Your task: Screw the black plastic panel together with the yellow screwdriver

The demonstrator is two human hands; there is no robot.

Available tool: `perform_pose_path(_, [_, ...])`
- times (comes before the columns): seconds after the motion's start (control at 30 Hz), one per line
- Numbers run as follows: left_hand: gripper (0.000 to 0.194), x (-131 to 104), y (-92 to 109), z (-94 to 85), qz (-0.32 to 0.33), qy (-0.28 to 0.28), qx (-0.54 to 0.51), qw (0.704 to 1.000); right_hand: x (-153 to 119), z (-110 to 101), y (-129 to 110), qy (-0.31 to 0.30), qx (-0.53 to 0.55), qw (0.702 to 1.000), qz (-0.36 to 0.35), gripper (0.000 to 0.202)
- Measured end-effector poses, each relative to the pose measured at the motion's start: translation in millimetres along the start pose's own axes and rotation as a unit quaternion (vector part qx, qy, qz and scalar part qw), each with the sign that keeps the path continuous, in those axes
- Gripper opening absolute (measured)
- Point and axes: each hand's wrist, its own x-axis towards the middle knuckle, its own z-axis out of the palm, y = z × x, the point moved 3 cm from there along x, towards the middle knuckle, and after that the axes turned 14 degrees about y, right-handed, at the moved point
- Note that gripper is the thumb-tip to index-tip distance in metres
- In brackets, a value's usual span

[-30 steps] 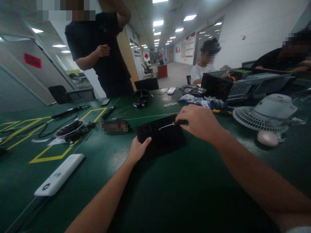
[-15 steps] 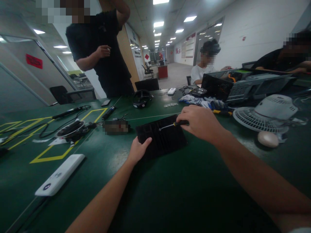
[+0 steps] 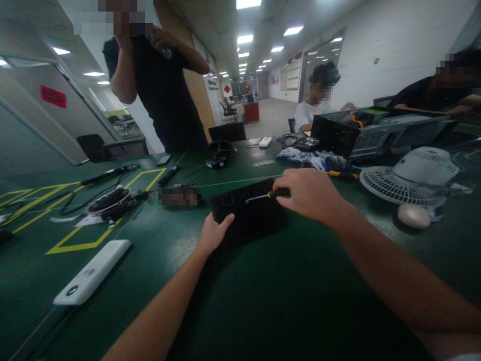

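Note:
A flat black panel [image 3: 259, 215] with ridges lies tilted in the middle of the green table [image 3: 240, 296]. My left hand [image 3: 217, 231] grips its left edge, thumb on top and the other fingers hidden beneath. Closed round the dark handle of a screwdriver [image 3: 259, 197], my right hand [image 3: 304, 193] is above the panel's right side. The shaft points left across the panel, and its tip is at a small round spot near the panel's middle.
A white power strip [image 3: 92, 273] lies at the left, behind it a coil of cables [image 3: 108, 201]. To the right are a white fan [image 3: 409, 175], a computer mouse [image 3: 414, 215] and an opened computer case [image 3: 391, 133]. A person in black [image 3: 165, 95] stands across the table.
The standing person has raised the lower hand towards the head, and a clear object now shows near the other hand. My right hand has shifted very slightly; my left hand stays on the panel.

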Motion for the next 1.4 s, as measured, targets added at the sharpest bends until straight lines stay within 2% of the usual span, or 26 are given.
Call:
perform_pose_path(0.3, [0.049,-1.8,1.6,-0.1,0.002,-0.007,-0.005,1.0,-0.4,-8.7,4.1,0.012,0.005,1.0,0.019,0.02])
perform_pose_path(0.83, [0.047,-1.6,3.2,-0.3,0.006,-0.003,0.0,1.0,1.5,5.8,7.4,-0.006,0.016,0.999,0.029,0.024])
perform_pose_path(1.4, [0.048,-0.6,0.3,-0.4,0.0,0.006,-0.002,1.0,-0.1,2.9,-0.2,-0.049,-0.024,0.997,0.063,0.03])
